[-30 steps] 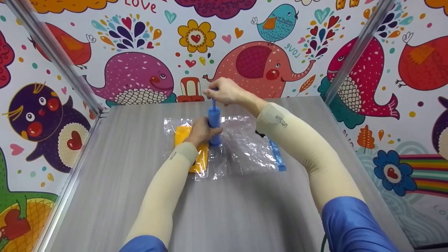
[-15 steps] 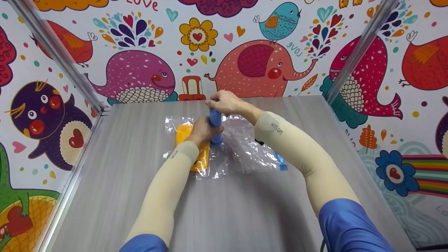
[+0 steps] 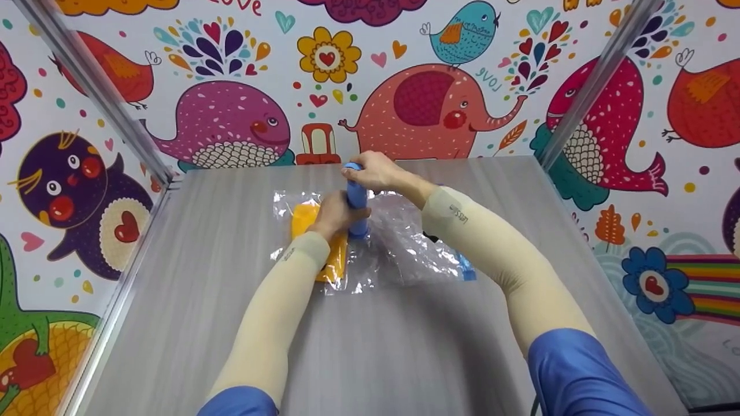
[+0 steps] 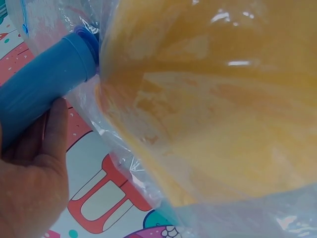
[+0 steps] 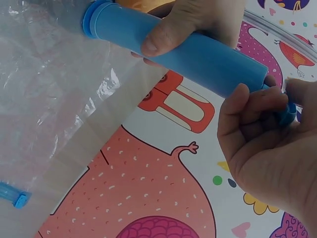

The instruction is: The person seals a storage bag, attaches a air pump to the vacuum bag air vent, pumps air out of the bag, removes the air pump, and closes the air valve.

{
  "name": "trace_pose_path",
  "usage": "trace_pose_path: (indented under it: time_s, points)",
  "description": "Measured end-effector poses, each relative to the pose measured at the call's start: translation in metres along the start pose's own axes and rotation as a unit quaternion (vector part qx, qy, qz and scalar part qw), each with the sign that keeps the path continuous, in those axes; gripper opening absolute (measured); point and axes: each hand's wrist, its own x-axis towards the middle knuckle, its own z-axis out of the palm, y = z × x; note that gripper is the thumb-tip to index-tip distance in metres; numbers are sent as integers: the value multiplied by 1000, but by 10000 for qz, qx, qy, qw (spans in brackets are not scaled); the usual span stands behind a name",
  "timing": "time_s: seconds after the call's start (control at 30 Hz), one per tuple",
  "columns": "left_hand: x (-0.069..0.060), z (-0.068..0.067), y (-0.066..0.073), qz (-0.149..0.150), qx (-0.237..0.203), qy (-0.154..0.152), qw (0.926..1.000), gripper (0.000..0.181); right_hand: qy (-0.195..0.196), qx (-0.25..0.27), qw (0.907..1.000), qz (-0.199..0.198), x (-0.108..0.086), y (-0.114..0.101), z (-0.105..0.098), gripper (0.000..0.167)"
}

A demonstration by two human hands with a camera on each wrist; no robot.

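Note:
A blue hand pump [image 3: 358, 199] stands upright on a clear plastic vacuum bag [image 3: 410, 248]. Round the pump's barrel curls my left hand [image 3: 335, 214]; its thumb lies along the blue tube [image 5: 198, 57] in the right wrist view. My right hand [image 3: 373, 171] grips the handle at the top, and that handle [image 5: 287, 111] sits close against the barrel's end. Folded yellow fabric [image 3: 303, 219] lies inside the bag's left part, under my left hand. In the left wrist view the pump's foot meets the bag beside this yellow cloth [image 4: 208, 129].
A blue slider [image 5: 17, 196] and a blue strip [image 3: 465, 268] mark the bag's right edge. The grey table [image 3: 381, 352] is bounded by walls with cartoon animals [image 3: 231, 127] and metal posts [image 3: 110, 98].
My right hand has come down with the pump handle, so the rod seen a second ago has slid into the barrel. My left hand keeps its hold on the pump.

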Motion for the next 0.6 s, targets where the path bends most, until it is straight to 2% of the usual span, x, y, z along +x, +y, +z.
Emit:
trace_pose_path:
  time_s: [0.1, 0.33, 0.6]
  points:
    - [0, 0, 1, -47, 93, -16, 9999, 66, -38, 8, 10000, 6, 0, -1, 0, 29]
    - [0, 0, 1, -96, 36, -50, 9999, 65, -82, 158, 9997, 146, -4, -5, -5, 29]
    - [-1, 2, 1, 16, 33, 74, 10000, 58, 336, 868, 9955, 162, -7, -19, -28, 36]
